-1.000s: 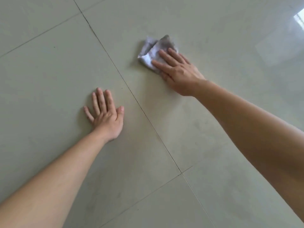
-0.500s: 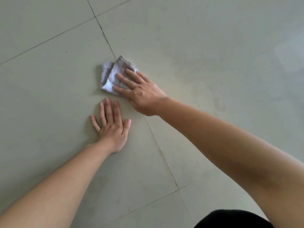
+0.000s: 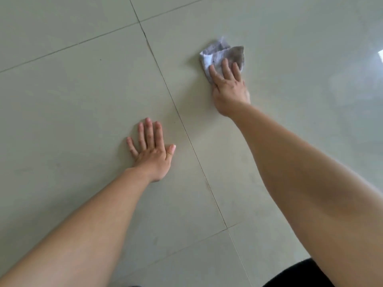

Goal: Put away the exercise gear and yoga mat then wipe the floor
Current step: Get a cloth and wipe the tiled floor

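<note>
A crumpled grey-white cloth (image 3: 219,52) lies on the pale tiled floor (image 3: 72,96), right of a grout line. My right hand (image 3: 229,89) presses flat on the cloth's near part, fingers spread over it, arm stretched forward. My left hand (image 3: 152,151) rests palm down on the floor to the left of the grout line, fingers apart, holding nothing. No exercise gear or yoga mat is in view.
Large glossy tiles with dark grout lines (image 3: 182,123) fill the view. A bright window reflection (image 3: 380,55) shines at the right edge. A dark piece of clothing (image 3: 300,274) shows at the bottom right.
My right hand has swept the cloth from just above my left hand back to the right, across the grout line. My left hand stays planted on the floor.
</note>
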{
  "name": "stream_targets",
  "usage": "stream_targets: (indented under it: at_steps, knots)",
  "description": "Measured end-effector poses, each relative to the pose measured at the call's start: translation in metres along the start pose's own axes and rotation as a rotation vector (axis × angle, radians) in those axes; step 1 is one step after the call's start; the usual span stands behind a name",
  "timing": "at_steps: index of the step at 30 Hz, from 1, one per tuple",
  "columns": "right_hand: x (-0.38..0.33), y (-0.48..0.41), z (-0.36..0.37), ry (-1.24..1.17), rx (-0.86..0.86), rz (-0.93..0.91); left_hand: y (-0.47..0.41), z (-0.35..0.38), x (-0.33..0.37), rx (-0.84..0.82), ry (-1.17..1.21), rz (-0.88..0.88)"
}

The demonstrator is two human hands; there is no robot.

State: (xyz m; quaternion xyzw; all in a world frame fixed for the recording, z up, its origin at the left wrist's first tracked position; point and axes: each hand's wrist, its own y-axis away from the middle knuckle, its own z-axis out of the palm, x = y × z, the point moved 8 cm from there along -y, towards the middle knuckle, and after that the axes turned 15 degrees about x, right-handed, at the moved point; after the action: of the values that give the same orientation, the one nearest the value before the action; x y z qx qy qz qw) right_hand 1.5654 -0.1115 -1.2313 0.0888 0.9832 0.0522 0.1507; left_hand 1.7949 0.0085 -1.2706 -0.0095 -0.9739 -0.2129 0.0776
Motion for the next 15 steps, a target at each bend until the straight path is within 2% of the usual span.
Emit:
stream_targets:
  at_steps: [4, 6, 8, 10, 12, 15]
  knots:
    - [-0.038, 0.132, 0.033, -0.052, -0.047, -0.222, 0.0, 0.001, 0.002, 0.008, -0.003, -0.007]
    - [-0.025, 0.177, 0.04, -0.047, -0.117, -0.323, -0.001, 0.001, 0.002, 0.033, 0.007, 0.004]
    - [0.014, 0.181, 0.032, -0.005, -0.137, -0.36, 0.0, 0.002, 0.0, 0.042, 0.019, 0.008]
    - [0.065, 0.162, 0.014, 0.043, -0.065, -0.229, -0.001, 0.003, -0.001, 0.051, 0.014, 0.004]
    - [0.109, 0.146, 0.0, 0.069, -0.035, -0.003, -0.001, 0.005, -0.001, 0.062, 0.009, 0.005]
    - [0.104, 0.153, 0.0, 0.011, 0.033, 0.206, 0.005, -0.003, 0.001, 0.157, 0.043, 0.028]
